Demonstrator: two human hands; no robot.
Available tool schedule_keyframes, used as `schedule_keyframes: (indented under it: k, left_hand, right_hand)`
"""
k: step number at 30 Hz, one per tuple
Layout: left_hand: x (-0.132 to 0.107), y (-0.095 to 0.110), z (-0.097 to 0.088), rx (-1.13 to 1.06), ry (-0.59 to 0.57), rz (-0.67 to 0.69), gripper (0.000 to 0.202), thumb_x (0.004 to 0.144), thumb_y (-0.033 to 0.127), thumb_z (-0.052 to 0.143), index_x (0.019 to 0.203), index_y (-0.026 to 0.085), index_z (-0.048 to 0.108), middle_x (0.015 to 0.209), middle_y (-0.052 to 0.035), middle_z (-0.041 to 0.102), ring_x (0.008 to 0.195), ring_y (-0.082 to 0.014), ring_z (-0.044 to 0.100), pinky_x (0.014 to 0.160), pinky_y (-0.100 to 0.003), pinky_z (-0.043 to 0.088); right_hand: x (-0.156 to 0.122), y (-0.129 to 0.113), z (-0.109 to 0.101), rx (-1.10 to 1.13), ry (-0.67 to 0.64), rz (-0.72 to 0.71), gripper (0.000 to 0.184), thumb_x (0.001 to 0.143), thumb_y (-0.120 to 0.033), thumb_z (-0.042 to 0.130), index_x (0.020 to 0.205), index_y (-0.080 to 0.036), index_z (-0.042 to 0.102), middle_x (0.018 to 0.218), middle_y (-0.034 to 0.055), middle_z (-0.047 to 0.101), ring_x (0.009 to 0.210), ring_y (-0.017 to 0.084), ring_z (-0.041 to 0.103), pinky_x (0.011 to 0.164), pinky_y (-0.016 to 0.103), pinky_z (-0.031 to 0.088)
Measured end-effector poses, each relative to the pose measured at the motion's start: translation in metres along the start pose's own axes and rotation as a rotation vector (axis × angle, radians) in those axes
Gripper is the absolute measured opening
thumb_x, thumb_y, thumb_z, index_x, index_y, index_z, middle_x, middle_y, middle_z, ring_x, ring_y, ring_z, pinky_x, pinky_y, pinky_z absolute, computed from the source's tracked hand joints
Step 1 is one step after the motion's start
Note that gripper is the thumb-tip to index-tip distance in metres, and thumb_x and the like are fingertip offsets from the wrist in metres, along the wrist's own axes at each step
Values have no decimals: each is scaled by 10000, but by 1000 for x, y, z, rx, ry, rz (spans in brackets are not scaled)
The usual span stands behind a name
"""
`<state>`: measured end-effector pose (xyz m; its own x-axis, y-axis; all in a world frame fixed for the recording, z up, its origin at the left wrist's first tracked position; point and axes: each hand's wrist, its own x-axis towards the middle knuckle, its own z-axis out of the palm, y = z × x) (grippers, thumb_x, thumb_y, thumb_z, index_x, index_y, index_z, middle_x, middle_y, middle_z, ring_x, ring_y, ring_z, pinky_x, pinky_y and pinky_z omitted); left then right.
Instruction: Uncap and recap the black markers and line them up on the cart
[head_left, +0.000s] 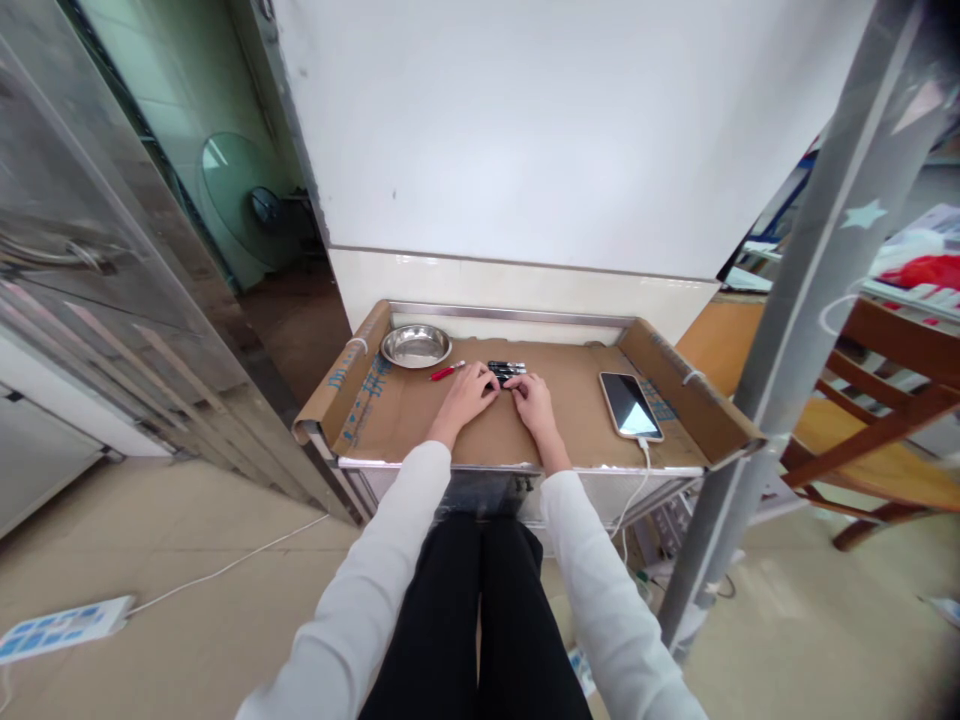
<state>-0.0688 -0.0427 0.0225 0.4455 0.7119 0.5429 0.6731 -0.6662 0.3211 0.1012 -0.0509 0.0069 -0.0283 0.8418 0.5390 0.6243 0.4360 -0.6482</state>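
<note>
Several black pens [507, 366] lie side by side on the brown cardboard surface [577, 450], between my two hands. My left hand [465, 395] has its fingers closed at the left end of the nearest black pen. At that pen's right end, the fingertips of my right hand [534, 402] are pinched. Both wrists rest low over the cardboard. A red pen [447, 371] lies slanted just beyond my left hand, apart from the black ones. The pens are small in view, and my fingers partly cover the nearest one.
A round metal dish [416, 346] stands at the back left. On the right lies a phone [631, 405] with a white cable [636, 490] hanging over the front edge. Raised cardboard sides [686, 390] border the surface. A metal post [757, 390] and wooden chair [877, 420] stand to the right.
</note>
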Motion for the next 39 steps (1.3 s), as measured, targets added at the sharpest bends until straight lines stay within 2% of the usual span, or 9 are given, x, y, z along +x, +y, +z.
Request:
schedule_keyframes:
  k: [7,13,16,19,22,28,39]
  left_hand:
    - [1,-1,1,14,9,-11,122,845,224,510,904,207,616,995,-56,526,975,-195,528,949,-367,403]
    - [2,0,2,30,60,-61,176,844,158,437,933,201,584,990,-64,535,966,-194,535,938,-355,405]
    - [2,-3,4,115,130,-198,197,823,120,420,937,190,564,989,-88,542,959,-220,533,902,-376,409]
    - [1,-5,5,187,266,-381,229,777,91,436,968,173,534,1032,-117,542,999,-249,520,880,-393,403]
    - [0,-6,5,209,364,-501,244,753,90,448,978,156,515,1079,-142,546,1029,-267,515,887,-408,390]
    - [-1,-4,3,214,304,-553,227,761,103,420,963,139,515,1059,-180,569,1070,-314,493,890,-462,364]
    - [-2,-5,6,243,344,-605,123,776,126,456,887,151,501,984,-163,580,1015,-300,517,879,-459,390]
  right_hand:
    - [-1,1,0,-14,21,6,268,731,-51,446,829,-188,655,862,66,597,845,205,495,830,352,415]
    - [0,1,0,-22,43,7,229,757,-99,452,817,-194,652,833,69,597,830,214,497,831,372,406]
    - [0,-1,0,-17,52,7,227,776,-115,442,814,-194,651,843,78,594,838,218,497,821,366,411]
    - [0,-2,-1,-10,58,16,229,783,-122,435,817,-196,648,840,77,589,842,218,496,817,362,412]
    - [0,-2,0,-21,63,27,229,778,-119,434,812,-197,647,815,68,578,832,214,493,825,364,408]
    - [0,-1,0,-30,73,42,232,771,-115,435,807,-193,650,832,73,572,824,211,488,810,355,413]
    - [1,1,2,-14,87,27,222,755,-105,433,797,-197,631,802,64,586,816,208,507,810,358,423]
